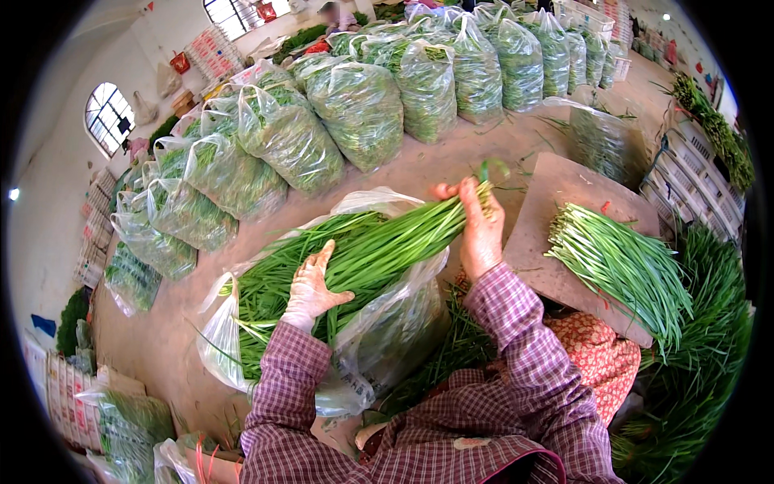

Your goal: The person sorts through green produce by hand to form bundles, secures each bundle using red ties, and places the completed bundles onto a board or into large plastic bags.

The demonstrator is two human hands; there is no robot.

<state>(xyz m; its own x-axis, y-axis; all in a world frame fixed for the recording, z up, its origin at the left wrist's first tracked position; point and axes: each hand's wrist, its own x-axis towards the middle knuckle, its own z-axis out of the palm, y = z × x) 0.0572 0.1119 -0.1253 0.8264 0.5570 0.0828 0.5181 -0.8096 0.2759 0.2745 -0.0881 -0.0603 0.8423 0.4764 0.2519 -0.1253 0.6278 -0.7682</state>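
Observation:
A long bunch of green chives lies slanted across the mouth of a clear plastic bag. My right hand is closed around the bunch's pale cut end, at the upper right. Pale and seemingly gloved, my left hand rests against the leaves farther left, thumb and fingers spread apart. More chives fill the bag beneath the bunch, and its handle loop stands out at the left. To my right, another pile of chives with whitish stems lies on a brown board.
Filled clear bags stand in a curved row across the floor ahead and to the left. Loose greens are heaped at far right, below stacked white crates. Another bag of greens sits at lower left. Somebody is far back.

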